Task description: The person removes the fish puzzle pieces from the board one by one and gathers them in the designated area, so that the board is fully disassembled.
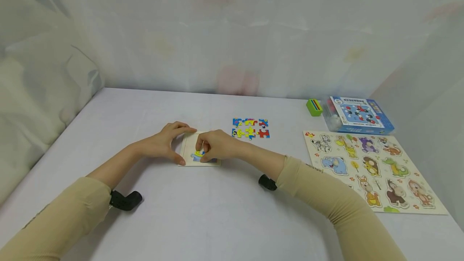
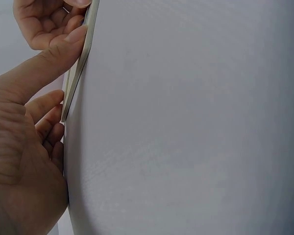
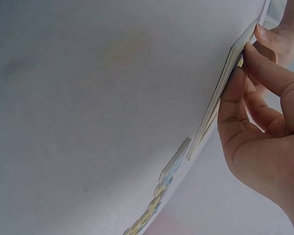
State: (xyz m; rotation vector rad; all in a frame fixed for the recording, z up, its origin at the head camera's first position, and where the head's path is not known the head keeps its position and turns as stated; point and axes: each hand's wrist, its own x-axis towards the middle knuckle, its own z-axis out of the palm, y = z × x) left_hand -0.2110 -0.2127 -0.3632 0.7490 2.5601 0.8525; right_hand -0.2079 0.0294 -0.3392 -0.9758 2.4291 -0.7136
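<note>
A small wooden puzzle tray (image 1: 187, 143) lies flat on the table, a few blue and yellow puzzle pieces (image 1: 197, 156) showing along its lower part. My left hand (image 1: 161, 143) holds the tray at its left side, thumb at the near corner and index finger at the far edge. Over the tray, my right hand (image 1: 220, 145) has bent fingers and pinches a puzzle piece, mostly hidden by the fingertips. In the right wrist view, the thumb and index finger of that hand (image 3: 257, 115) touch the tray's face. The left wrist view shows the left thumb on the tray edge (image 2: 79, 71).
Loose puzzle pieces (image 1: 250, 133) in blue, yellow and red lie in two rows right of the tray. Farther right are a large animal puzzle board (image 1: 357, 167), a boxed set (image 1: 357, 114) and a green block (image 1: 314, 108). A curtain (image 1: 232, 39) hangs behind.
</note>
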